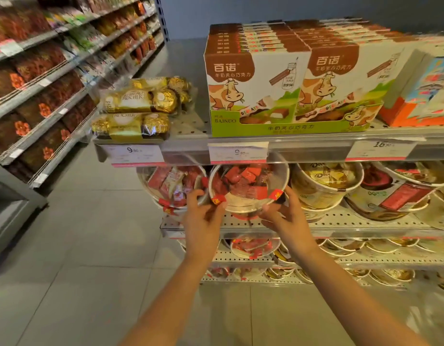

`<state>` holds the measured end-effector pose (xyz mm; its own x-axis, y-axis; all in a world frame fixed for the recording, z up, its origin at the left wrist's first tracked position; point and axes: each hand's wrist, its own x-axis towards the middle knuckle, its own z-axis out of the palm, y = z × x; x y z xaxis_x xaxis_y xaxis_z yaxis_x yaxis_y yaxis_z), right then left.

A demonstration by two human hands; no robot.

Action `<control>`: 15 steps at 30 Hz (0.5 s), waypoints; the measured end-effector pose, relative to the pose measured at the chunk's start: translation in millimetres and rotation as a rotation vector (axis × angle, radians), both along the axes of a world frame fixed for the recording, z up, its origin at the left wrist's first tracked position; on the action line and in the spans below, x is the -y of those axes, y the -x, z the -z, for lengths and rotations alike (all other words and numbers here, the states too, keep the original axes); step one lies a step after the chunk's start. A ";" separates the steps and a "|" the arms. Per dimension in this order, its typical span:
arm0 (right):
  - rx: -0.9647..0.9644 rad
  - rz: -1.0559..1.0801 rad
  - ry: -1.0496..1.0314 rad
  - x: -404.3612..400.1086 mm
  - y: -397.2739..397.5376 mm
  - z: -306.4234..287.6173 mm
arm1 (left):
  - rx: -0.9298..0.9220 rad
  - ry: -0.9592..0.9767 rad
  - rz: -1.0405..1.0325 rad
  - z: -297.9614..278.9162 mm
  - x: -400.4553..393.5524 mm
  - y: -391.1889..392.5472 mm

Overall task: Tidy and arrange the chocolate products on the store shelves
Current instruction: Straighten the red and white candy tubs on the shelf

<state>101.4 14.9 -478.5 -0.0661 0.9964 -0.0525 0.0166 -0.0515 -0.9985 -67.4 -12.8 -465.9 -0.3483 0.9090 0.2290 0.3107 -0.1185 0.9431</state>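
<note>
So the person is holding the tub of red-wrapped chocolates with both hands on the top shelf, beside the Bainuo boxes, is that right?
Not quite. Both the left hand and the right hand do hold the tub of red-wrapped chocolates, but the head view shows it on the second shelf, below the Bainuo boxes, not beside them.

Between my fingers (289, 196) the chocolate tub (248, 188) has a clear, glossy plastic lid over a matt paper-like wall. Just under the fingers the shelf (341, 219) is matt grey perforated metal. Above them, price tags (237, 153) look like paper behind shiny clear plastic strip. Higher up, the cow-print cartons (253, 83) are smooth printed cardboard, and the gold foil packs (141, 99) are crinkled under glossy film.
</note>
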 end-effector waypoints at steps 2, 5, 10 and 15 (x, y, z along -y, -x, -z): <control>-0.025 0.006 -0.044 -1.7 2.5 2.9 | 0.028 -0.010 0.022 3.9 -2.4 0.1; -0.078 0.021 -0.073 -4.2 3.5 2.2 | 0.015 -0.037 0.062 4.7 -1.4 0.5; -0.160 0.026 -0.110 -3.6 -1.8 -8.7 | 0.060 -0.045 0.133 -2.2 4.6 -1.4; -0.223 0.008 -0.155 -4.4 -1.3 -31.2 | 0.135 -0.048 0.152 -10.7 11.2 6.1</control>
